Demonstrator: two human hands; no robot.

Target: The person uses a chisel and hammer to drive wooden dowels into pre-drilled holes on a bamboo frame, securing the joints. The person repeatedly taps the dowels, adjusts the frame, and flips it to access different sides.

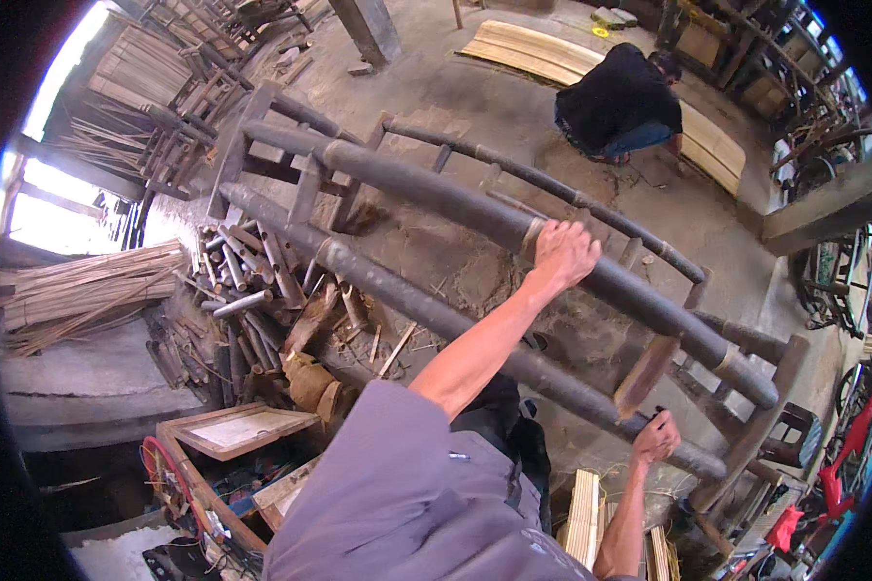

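Observation:
Two thick dark bamboo poles run side by side across a wooden frame in front of me. Over the top of the farther bamboo pole [426, 198] my left hand [564, 254] is closed, its fingers bent round it beside a pale joint. My right hand [657, 436] is a fist next to the right part of the nearer bamboo pole [407, 295]. Something small and dark shows at its thumb, too small to name. A short wooden board [646, 376] bridges the two poles just beyond the right hand.
A thinner bamboo rail [533, 174] lies behind the poles. Cut bamboo pieces [247, 271] are heaped at left, near stacked strips [97, 290]. An open wooden box [179, 455] stands lower left. Farther back, a person in black [618, 102] crouches by a long slatted bamboo panel [712, 145].

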